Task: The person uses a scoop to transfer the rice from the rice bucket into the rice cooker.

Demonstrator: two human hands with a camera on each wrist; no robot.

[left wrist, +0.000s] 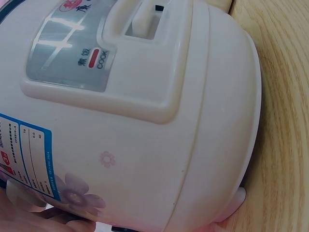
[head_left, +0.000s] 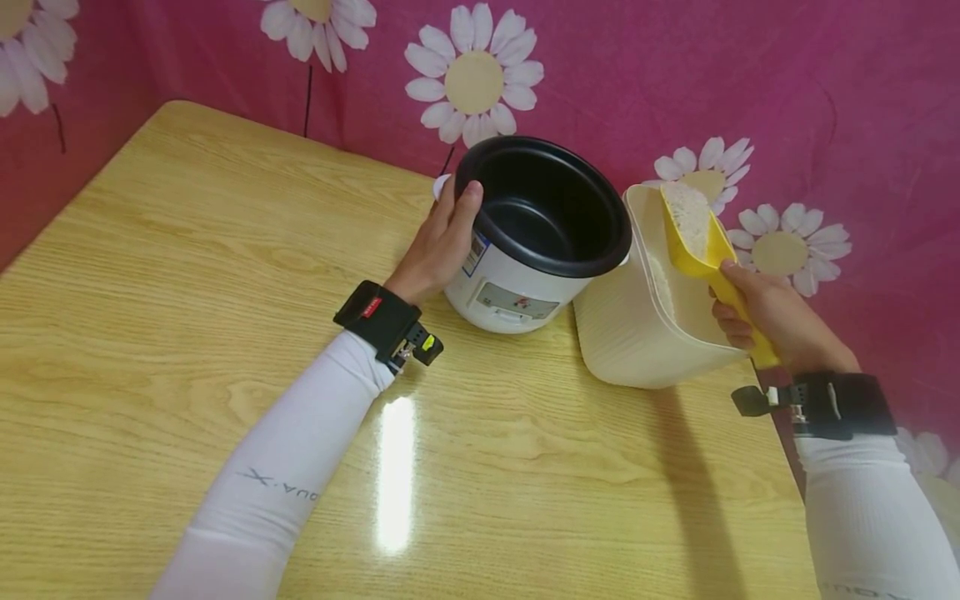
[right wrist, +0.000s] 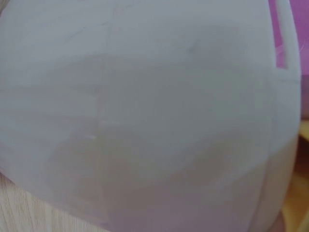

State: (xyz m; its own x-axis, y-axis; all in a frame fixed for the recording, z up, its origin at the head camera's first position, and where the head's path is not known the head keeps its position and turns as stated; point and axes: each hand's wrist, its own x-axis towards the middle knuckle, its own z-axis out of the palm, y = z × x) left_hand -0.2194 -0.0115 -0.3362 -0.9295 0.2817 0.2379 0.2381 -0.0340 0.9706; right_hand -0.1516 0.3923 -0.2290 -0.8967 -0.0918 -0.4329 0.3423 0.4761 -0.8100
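A white rice cooker (head_left: 504, 307) with a black inner pot (head_left: 536, 221) stands lidless on the table, and nothing shows in the pot. My left hand (head_left: 438, 242) grips its left side, with a finger up at the black rim. Close up in the left wrist view are the cooker's front panel (left wrist: 72, 53) and part of that hand (left wrist: 29, 215). My right hand (head_left: 776, 312) holds a yellow scoop (head_left: 716, 260) by its handle. White rice (head_left: 688, 215) heaps in the scoop, which is over a cream bin (head_left: 637, 342) with more rice inside.
The bin stands right beside the cooker, close to the right edge of the wooden table (head_left: 225, 250). Behind both hangs a pink cloth (head_left: 600, 75) printed with white daisies. In the right wrist view, the bin's wall (right wrist: 183, 106) fills most of the frame.
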